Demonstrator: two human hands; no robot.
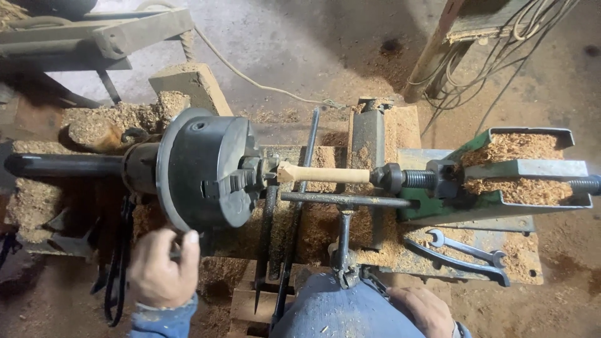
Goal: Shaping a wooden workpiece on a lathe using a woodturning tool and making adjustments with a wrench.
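Knee (341,313) in blue denim lowest in view, right hand (424,308) resting on it, fingers loosely curled, holding nothing. Left hand (159,269) raised to the chuck (203,166), fingers pressed together, thumb tip touching the lower rim of the disc; not clamped round anything.

Blank (324,174), a pale wood spindle, sits horizontal between the chuck jaws and the tailstock centre (391,178), gripped at both ends. Partly rounded, narrower toward the chuck.

Tool rest (347,200), a dark bar, runs just below and in front of the blank, on a post (343,241) near the knee. Two long chisels (275,250) lie across the bed, points toward the camera. Green tailstock (501,175) to the right, heaped with shavings. Spanners (466,249) on the plate below it. Sawdust (119,119) banked behind the headstock.

Step, as judged: mounting check, chuck being turned or steadied by hand, no tool in use. Next move likely needs a chisel picked up and laid on the rest, with both hands clear of the chuck rim
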